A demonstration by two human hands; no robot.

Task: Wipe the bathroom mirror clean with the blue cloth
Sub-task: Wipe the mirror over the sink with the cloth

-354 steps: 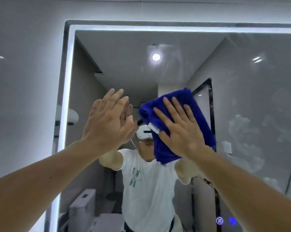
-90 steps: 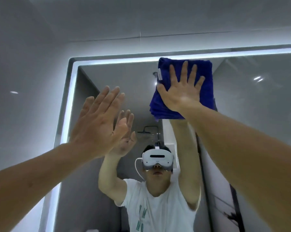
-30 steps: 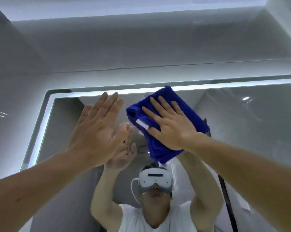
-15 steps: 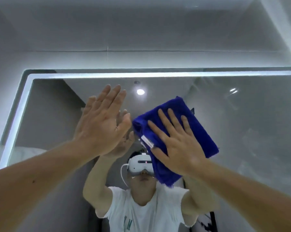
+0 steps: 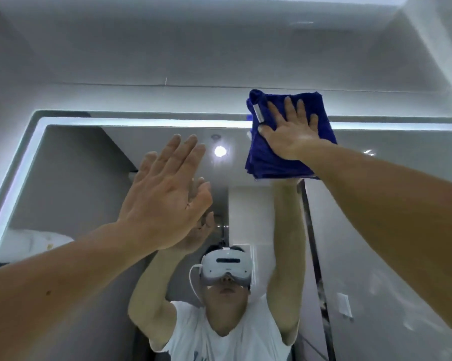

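Wiping the mirror's (image 5: 89, 178) top edge: the right hand (image 5: 290, 136) presses the cloth (image 5: 269, 160) flat there, fingers straight and spread. The left hand (image 5: 165, 199), fingers straight and together, holds nothing. Next probably calls for a firm sweep across unwiped glass.

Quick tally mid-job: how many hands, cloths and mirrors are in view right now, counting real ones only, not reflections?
Hands: 2 (left hand, right hand)
Cloth: 1, blue
Mirror: 1
Total: 4
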